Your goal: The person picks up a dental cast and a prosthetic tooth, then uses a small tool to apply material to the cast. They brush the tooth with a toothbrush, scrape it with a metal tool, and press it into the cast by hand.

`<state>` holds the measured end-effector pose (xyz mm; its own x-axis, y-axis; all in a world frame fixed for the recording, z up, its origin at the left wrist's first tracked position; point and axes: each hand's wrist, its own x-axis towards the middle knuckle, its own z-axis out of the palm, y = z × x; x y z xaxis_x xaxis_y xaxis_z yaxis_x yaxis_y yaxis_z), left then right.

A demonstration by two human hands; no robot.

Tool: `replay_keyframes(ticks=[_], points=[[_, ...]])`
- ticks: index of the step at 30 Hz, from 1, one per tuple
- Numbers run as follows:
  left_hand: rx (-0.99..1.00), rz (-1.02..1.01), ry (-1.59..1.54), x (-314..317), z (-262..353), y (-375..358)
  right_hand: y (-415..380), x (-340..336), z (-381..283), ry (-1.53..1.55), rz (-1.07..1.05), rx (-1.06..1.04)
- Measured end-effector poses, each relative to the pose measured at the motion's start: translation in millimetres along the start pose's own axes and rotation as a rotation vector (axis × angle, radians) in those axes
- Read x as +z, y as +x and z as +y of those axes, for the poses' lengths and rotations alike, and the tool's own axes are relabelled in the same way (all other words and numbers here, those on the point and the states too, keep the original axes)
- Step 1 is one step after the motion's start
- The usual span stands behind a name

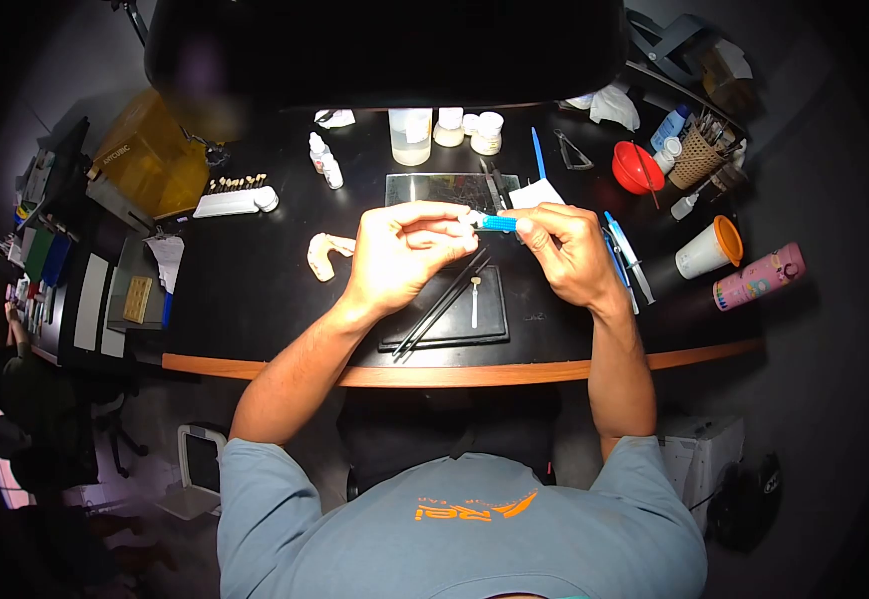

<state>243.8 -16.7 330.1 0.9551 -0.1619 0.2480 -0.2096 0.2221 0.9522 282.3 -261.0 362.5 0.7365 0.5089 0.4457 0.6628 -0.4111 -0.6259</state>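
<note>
My left hand (409, 250) pinches a small whitish piece (473, 219), mostly hidden by the fingertips. In my right hand (569, 250) is a blue textured handle (498, 224), its tip meeting the piece. Below the hands, a black tray (489, 324) bears dark tweezers (438, 307) and a small pale piece on a thin white stick (474, 301). Left of my left hand lies a beige horseshoe-shaped model (322, 262). Behind the hands are a glass plate (409, 188) and a white paper (539, 197).
Jars (486, 134), a clear cup (411, 140) and dropper bottles (324, 160) stand at the back. Rightward are a red bowl (637, 167), a brush basket (699, 155), a white cup (702, 254) and a pink bottle (760, 277). Another person's arm (17, 324) shows far left.
</note>
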Motion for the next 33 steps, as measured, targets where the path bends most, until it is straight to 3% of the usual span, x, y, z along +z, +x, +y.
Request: replay_keyframes(ticks=[7, 12, 17, 23, 25, 29, 33], points=[[0.081, 0.038, 0.087, 4, 3, -3, 1, 16, 0, 0.028, 0.041, -0.077], [0.018, 0.042, 0.092, 3, 0, -2, 0, 6, 1, -0.145, 0.052, -0.005], [0.002, -0.013, 0.018, 3, 1, -2, 6, 27, 1, 0.007, 0.099, -0.195], [-0.09, 0.003, -0.135, -4, 2, 2, 1, 13, 3, -0.045, 0.047, -0.064], [-0.064, 0.004, -0.059, -3, 3, 1, 1, 10, -1, -0.013, 0.061, -0.015], [-0.049, -0.026, -0.018, -2, 3, -1, 9, 30, 2, -0.012, 0.051, -0.214], [-0.104, -0.007, -0.085, -5, -1, 0, 5, 18, 6, -0.037, 0.028, -0.082]])
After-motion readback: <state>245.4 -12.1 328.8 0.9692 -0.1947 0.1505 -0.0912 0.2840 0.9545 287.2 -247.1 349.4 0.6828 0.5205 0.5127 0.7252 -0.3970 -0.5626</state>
